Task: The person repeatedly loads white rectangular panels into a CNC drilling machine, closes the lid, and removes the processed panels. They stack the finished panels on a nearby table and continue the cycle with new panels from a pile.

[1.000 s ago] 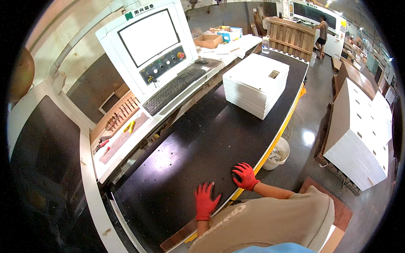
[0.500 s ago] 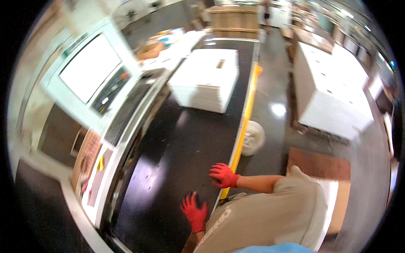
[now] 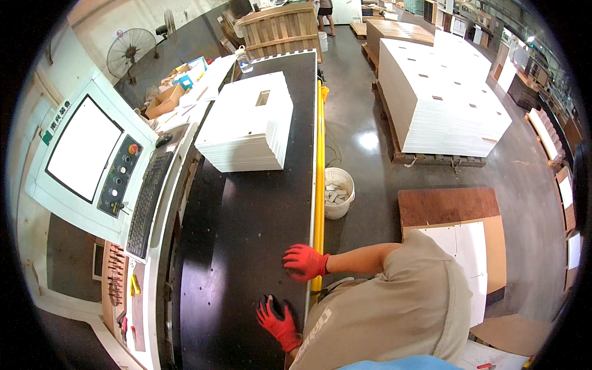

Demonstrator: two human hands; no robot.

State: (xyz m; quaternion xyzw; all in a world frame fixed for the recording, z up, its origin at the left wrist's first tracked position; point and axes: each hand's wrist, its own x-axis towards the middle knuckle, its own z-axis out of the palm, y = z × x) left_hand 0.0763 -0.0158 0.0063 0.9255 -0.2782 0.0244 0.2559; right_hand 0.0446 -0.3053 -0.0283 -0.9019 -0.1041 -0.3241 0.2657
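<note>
My right hand (image 3: 306, 263), in a red glove, reaches over the black tabletop (image 3: 246, 216) near its yellow edge rail (image 3: 319, 154). Its fingers are stretched out, with nothing seen in them. Below it and a little to the left is my left hand (image 3: 278, 323), in a red glove with dark fingertips. Its fingers are spread and it holds nothing visible. Whether either hand rests on the tabletop, I cannot tell. Farther along the same surface, apart from both hands, sits a stack of white panels (image 3: 243, 148); the top one has a rectangular cutout.
Left of the table stand a control panel with a screen (image 3: 85, 148) and a keyboard (image 3: 150, 197). On the right are a white bucket of offcuts (image 3: 338, 196), a large pallet stack of white panels (image 3: 425, 123) and a brown board (image 3: 447, 205). A person (image 3: 325, 13) stands far back.
The view has swung, so the table, panels and pallet stack appear farther left and the picture is sharper. Both hands remain open over the tabletop, slightly farther left in view.
</note>
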